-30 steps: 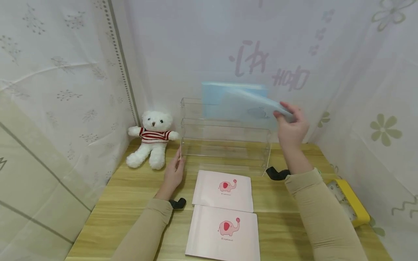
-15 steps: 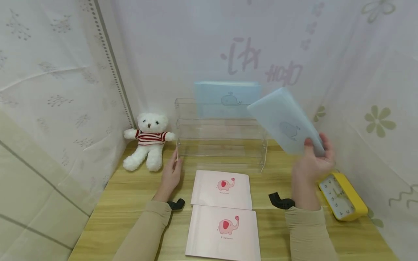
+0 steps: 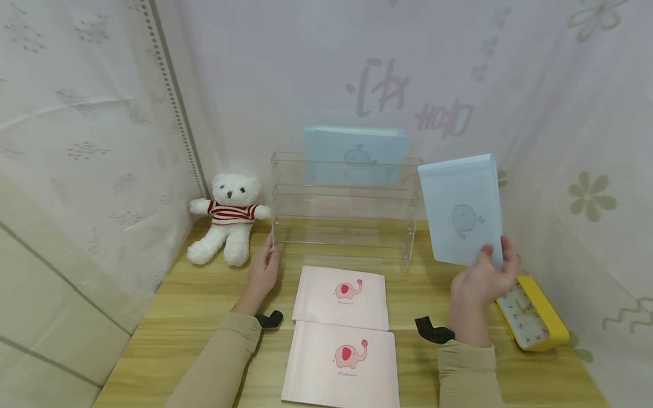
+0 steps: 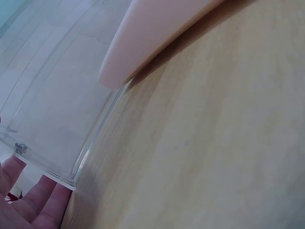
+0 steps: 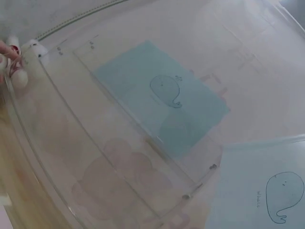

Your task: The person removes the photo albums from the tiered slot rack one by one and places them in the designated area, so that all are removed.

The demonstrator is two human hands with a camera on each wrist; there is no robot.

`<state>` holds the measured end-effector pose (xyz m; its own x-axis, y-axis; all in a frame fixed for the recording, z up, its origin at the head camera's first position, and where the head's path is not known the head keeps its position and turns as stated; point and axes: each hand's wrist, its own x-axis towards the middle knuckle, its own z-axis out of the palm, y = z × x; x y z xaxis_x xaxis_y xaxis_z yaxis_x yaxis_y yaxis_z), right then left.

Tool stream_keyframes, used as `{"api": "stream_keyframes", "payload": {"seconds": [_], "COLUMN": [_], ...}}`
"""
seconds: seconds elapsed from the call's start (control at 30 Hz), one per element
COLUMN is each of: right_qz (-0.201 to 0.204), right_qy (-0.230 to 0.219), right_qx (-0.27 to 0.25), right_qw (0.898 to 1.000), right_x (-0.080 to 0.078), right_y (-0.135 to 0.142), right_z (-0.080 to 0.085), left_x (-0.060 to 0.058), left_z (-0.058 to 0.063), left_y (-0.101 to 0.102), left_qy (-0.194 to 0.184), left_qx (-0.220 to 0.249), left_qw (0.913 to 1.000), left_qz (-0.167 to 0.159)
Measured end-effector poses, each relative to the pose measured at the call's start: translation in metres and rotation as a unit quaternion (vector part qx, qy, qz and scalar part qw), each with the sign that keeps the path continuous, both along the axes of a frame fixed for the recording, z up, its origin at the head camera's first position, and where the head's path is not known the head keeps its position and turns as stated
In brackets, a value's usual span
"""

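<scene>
Plainly, the wooden table [image 3: 168,323] is the largest thing, and on it stands the clear tiered rack [image 3: 344,204]. I'd judge that rack stiff, smooth and light enough to skid if nudged, and liable to crack if knocked over. Its side panel is the sensible hold; the left hand [image 3: 262,272] is there, fingers touching the left panel low down. Whether the thumb closes on it I can't tell, as the wrist view barely catches it.

Smaller is the held blue booklet [image 3: 454,209], up in the air near the rack's right end and turned on end. The right hand [image 3: 482,283] pinches its lower right corner, thumb on the cover. It should be light, bendy and slightly slick, so a corner pinch may let it swing or fan; mid-edge, pages gathered, would be steadier.

Counting downward: one table, one rack, one white bear [image 3: 229,215] in a striped shirt, four booklets, one yellow clock [image 3: 533,314]. Two booklets are blue, the held one and a second blue booklet [image 3: 357,156] standing in the top tier; two are pink, the farther pink booklet [image 3: 340,297] and the nearer pink booklet [image 3: 340,362], lying edge to edge before the rack.
</scene>
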<state>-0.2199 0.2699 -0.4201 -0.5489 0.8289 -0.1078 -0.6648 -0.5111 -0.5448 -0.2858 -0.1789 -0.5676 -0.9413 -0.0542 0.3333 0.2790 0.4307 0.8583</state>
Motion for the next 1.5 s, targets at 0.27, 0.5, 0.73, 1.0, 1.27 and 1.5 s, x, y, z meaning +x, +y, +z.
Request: {"api": "stream_keyframes", "payload": {"seconds": [0.27,0.5,0.73,1.0,1.27,1.5], "right_qz": [0.008,0.047,0.123,0.195,0.246,0.172], "right_qy": [-0.037,-0.091,-0.182,-0.232,-0.270,-0.386], "right_qx": [-0.019,-0.054,-0.041,-0.028,0.060,0.348], "right_qw": [0.999,0.993,0.975,0.953,0.929,0.837], "right_x": [-0.004,-0.019,-0.040,-0.046,-0.045,-0.040], "right_y": [0.018,0.033,0.031,0.028,0.031,0.028], "right_z": [-0.013,-0.039,-0.075,-0.091,-0.097,-0.116], "left_x": [0.001,0.001,0.000,0.001,0.000,-0.010], "left_z": [-0.001,-0.001,-0.001,-0.002,-0.003,-0.018], "left_y": [-0.002,-0.003,-0.006,-0.003,-0.003,-0.009], "left_qy": [-0.006,-0.003,-0.002,0.018,-0.003,0.018], "left_qx": [-0.017,-0.015,-0.018,-0.018,-0.024,-0.030], "left_qw": [0.9998,0.9999,0.9998,0.9997,0.9996,0.9994], "left_qz": [-0.003,0.005,0.001,0.001,0.012,0.006]}}
